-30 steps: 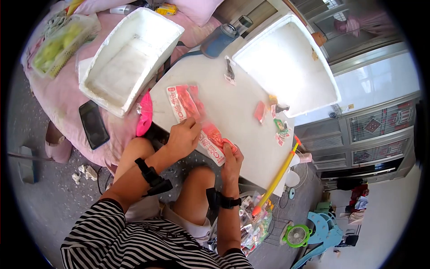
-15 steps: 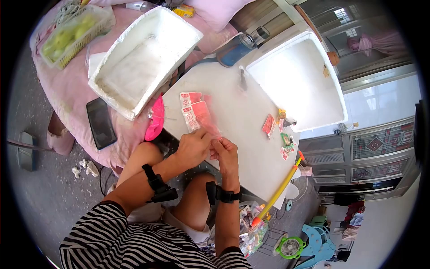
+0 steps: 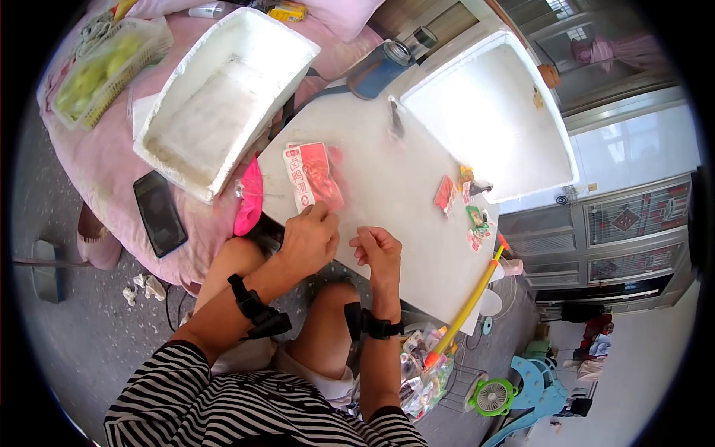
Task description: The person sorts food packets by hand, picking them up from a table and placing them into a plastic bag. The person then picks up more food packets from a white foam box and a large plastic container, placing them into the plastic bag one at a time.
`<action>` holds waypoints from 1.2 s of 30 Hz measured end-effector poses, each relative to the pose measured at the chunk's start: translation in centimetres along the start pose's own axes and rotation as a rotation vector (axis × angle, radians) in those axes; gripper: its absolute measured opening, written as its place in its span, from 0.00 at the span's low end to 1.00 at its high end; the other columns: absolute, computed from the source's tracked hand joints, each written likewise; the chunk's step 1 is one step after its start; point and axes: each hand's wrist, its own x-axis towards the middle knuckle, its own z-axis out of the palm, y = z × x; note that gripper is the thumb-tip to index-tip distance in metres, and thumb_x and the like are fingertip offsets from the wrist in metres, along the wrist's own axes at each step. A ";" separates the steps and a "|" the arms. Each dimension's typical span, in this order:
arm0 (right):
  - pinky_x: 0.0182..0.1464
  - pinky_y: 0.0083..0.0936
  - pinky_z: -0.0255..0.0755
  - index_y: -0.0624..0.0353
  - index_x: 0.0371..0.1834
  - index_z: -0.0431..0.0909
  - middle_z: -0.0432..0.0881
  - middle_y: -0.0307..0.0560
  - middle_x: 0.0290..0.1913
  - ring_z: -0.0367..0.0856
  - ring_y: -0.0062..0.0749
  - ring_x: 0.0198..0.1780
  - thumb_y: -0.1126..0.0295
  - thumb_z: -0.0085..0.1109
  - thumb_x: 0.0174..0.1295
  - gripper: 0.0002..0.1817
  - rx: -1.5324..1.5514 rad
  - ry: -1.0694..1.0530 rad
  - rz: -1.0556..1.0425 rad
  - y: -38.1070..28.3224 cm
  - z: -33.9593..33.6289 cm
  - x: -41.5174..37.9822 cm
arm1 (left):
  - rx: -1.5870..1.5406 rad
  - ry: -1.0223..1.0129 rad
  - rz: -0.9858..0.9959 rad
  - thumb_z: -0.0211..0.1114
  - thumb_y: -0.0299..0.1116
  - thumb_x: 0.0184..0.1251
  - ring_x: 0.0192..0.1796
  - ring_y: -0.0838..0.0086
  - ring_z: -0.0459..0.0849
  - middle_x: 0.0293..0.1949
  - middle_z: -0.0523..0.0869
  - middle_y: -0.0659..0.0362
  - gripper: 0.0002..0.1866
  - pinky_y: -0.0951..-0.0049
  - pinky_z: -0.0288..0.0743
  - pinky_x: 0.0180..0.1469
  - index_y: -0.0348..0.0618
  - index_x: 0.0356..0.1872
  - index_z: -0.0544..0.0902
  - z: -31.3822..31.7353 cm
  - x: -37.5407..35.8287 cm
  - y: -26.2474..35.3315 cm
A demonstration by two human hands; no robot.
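A red and white printed packet (image 3: 320,173) lies at the left part of the white table (image 3: 372,182), over another reddish one of which only edges show. My left hand (image 3: 309,237) has its fingers closed on the packet's near edge. To the right, my right hand (image 3: 378,253) hovers over the table's front edge with curled fingers, thumb near the index; anything tiny between them is too small to make out. A pink bag (image 3: 251,195) sits left of the table edge.
Two white foam boxes (image 3: 223,104) (image 3: 491,119) stand at left and back right. Around them are a blue bottle (image 3: 380,71), small wrappers (image 3: 445,194), a yellow stick (image 3: 465,313), a phone (image 3: 159,214) and a basket of green fruit (image 3: 100,74).
My hands have moved apart. The packet in my left hand has shifted left and now lies over the other one. My right hand has come away from the packet.
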 end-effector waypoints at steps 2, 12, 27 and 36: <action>0.32 0.19 0.74 0.67 0.47 0.79 0.82 0.45 0.30 0.80 0.25 0.29 0.70 0.62 0.59 0.15 -0.115 0.175 -0.123 1.7 -0.8 0.5 | 0.025 -0.019 0.028 0.64 0.24 0.46 0.33 0.54 0.80 0.33 0.77 0.51 0.07 0.59 0.77 0.31 0.37 0.28 0.77 0.2 -0.2 -0.2; 0.24 0.19 0.75 0.70 0.49 0.76 0.77 0.43 0.31 0.76 0.22 0.27 0.77 0.58 0.54 0.17 0.086 0.053 -0.223 0.6 -0.2 3.4 | 0.163 -0.093 0.044 0.69 0.27 0.45 0.40 0.53 0.79 0.36 0.76 0.49 0.15 0.59 0.77 0.36 0.36 0.35 0.76 -0.1 -0.5 0.7; 0.22 0.20 0.74 0.71 0.54 0.73 0.75 0.40 0.25 0.72 0.19 0.24 0.75 0.55 0.54 0.22 0.541 0.075 -0.229 -1.1 -3.5 -5.7 | 0.257 -0.125 0.464 0.75 0.30 0.43 0.44 0.53 0.76 0.43 0.76 0.50 0.33 0.59 0.75 0.43 0.38 0.55 0.74 -1.6 -3.8 6.2; 0.37 0.32 0.76 0.60 0.41 0.83 0.81 0.46 0.30 0.77 0.36 0.30 0.67 0.59 0.55 0.13 -0.471 0.411 -0.651 -3.0 -9.5 -15.2 | -0.113 -0.344 0.476 0.60 0.14 0.45 0.27 0.64 0.76 0.27 0.76 0.54 0.13 0.71 0.68 0.29 0.34 0.35 0.82 -7.8 -2.4 12.2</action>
